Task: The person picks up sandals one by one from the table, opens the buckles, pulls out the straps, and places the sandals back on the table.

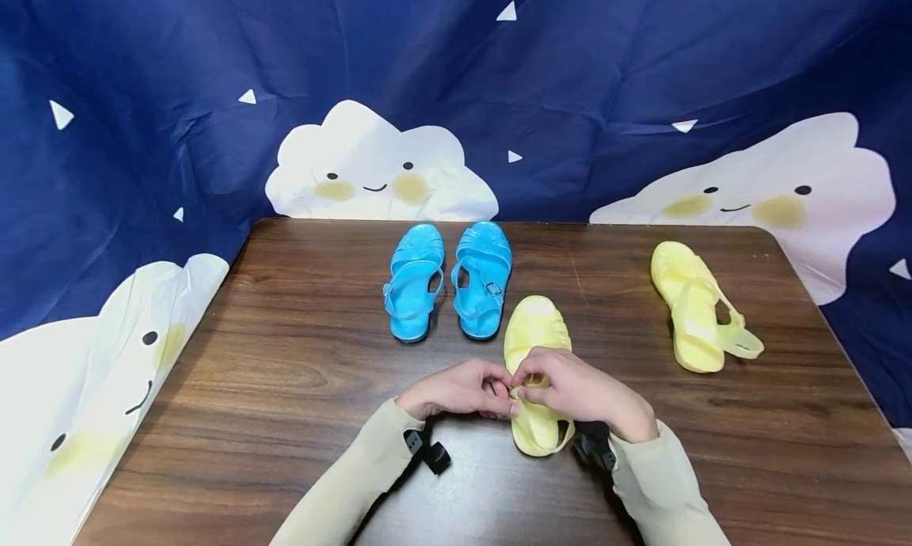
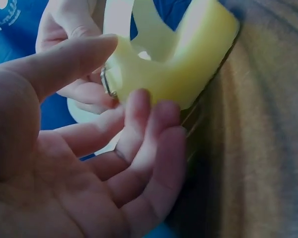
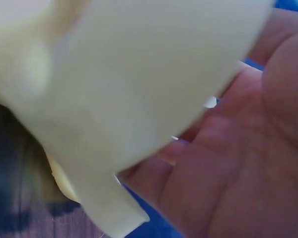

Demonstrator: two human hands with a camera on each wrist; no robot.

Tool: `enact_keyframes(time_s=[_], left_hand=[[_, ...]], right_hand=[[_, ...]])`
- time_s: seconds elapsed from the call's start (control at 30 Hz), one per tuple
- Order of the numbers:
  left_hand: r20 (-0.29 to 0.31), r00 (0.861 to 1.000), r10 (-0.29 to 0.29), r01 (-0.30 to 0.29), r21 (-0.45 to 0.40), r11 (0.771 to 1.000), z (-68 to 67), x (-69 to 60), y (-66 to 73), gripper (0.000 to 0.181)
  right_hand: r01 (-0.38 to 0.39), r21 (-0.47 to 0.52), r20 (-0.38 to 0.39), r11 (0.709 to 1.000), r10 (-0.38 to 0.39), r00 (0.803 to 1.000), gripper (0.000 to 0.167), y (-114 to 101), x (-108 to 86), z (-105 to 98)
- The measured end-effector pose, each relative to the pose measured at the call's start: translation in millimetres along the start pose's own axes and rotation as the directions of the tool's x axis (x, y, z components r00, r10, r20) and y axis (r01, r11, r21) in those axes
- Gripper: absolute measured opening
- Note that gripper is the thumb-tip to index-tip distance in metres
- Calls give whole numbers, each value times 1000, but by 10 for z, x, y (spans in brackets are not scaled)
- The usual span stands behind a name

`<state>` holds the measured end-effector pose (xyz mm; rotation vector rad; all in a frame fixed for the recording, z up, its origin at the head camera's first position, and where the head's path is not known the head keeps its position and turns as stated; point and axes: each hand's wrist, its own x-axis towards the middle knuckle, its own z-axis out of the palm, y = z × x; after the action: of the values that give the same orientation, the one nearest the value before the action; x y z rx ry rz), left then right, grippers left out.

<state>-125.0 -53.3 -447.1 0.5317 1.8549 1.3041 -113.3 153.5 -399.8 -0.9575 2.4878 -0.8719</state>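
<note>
A yellow sandal (image 1: 536,324) lies toe away from me in the head view, its heel near the table's front. My left hand (image 1: 463,389) is at the left side of its ankle strap; in the left wrist view the thumb presses the yellow strap (image 2: 154,79) beside a small metal buckle (image 2: 108,83), with curled fingers below. Across the same sandal, my right hand (image 1: 580,386) pinches the strap near the buckle. In the right wrist view the yellow strap (image 3: 119,89) looms close and blurred, hiding the right fingertips behind it; its loose end hangs down.
Two blue sandals (image 1: 412,293) stand side by side behind my left hand. Another yellow sandal (image 1: 694,324) lies at the right with its strap splayed out. The wooden table (image 1: 285,332) ends at a dark blue cloth (image 1: 556,71) printed with clouds.
</note>
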Motion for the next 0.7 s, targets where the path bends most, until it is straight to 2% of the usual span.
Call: enact_keyframes(time_s=[0.17, 0.27, 0.5, 0.7], left_hand=[[40, 999, 8, -10, 50, 999, -21, 31, 30, 16], [57, 998, 11, -14, 48, 999, -31, 44, 17, 16], [66, 998, 19, -22, 42, 999, -43, 38, 8, 15], [73, 997, 22, -27, 71, 997, -58, 49, 7, 17]], right_hand=[[-1, 33, 59, 999, -1, 998, 10, 33, 17, -44], [16, 59, 80, 998, -21, 997, 14, 59, 37, -43], [8, 81, 84, 997, -15, 996, 16, 60, 65, -22], [31, 68, 70, 997, -36, 997, 15, 90, 51, -29]])
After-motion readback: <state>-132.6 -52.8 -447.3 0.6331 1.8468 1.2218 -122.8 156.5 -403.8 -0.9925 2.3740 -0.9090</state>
